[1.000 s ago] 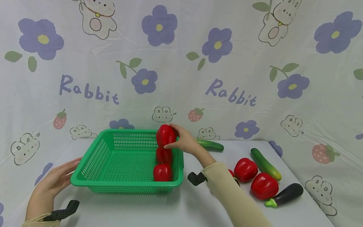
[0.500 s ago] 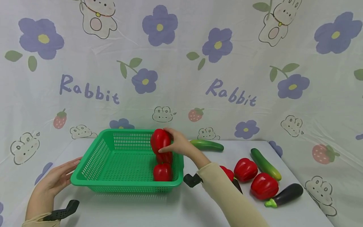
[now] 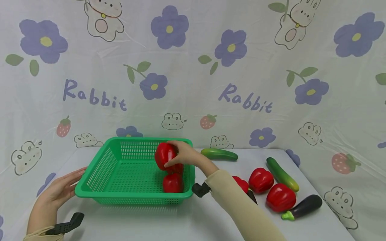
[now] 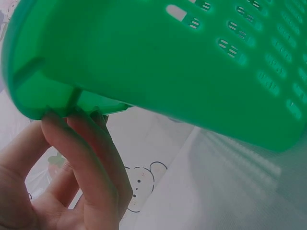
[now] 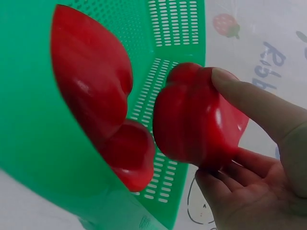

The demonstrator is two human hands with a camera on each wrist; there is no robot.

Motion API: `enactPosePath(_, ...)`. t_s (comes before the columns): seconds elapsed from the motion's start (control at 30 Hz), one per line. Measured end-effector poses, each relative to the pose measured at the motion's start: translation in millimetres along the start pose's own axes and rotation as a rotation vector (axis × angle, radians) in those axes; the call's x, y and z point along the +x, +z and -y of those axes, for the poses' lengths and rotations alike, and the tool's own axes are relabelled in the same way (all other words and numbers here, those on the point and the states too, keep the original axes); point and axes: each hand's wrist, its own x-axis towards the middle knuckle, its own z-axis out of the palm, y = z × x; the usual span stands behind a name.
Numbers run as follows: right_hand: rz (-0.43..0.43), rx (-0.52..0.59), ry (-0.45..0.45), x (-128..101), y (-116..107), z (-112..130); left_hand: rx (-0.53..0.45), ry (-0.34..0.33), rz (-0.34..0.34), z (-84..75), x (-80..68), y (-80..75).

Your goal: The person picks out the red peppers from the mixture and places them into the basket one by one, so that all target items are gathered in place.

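My right hand (image 3: pixel 185 154) grips a red bell pepper (image 3: pixel 164 156) between thumb and fingers, over the right part of the green plastic basket (image 3: pixel 132 194). In the right wrist view that bell pepper (image 5: pixel 192 115) is tilted, apart from two others inside the basket. Those are a front red bell pepper (image 3: pixel 173 183) and one behind it (image 3: pixel 178 168), partly covered by the held one. My left hand (image 3: pixel 58 190) is at the basket's left rim. The left wrist view shows its fingertips (image 4: pixel 53 120) touching the rim's lower edge, with the fingers bent loosely.
Right of the basket, on the white table (image 3: pixel 211 221), lie red bell peppers (image 3: pixel 261 180), (image 3: pixel 281 197), and another partly behind the sleeve (image 3: pixel 240 182). An eggplant (image 3: pixel 306 206), a cucumber (image 3: pixel 281 174) and a second cucumber (image 3: pixel 219 154) lie there too. A printed cloth (image 3: pixel 193 67) hangs behind.
The right hand has carried its bell pepper leftward and down, from above the basket's back right corner to inside its rim line. The left hand and basket have stayed still.
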Motion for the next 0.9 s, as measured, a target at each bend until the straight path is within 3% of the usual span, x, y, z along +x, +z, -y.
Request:
enactPosePath(0.3, 0.103, -0.024, 0.021, 4, 5, 3, 0.014, 0.001, -0.005, 0.9, 2.9, -2.2)
enactPosePath(0.57, 0.149, 0.000, 0.022, 5, 9, 10, -0.015, 0.007, 0.017, 0.5, -0.7, -0.3)
enactPosePath(0.9, 0.217, 0.007, 0.009, 9, 12, 18, -0.017, 0.003, -0.005, 0.0, -0.4, -0.1)
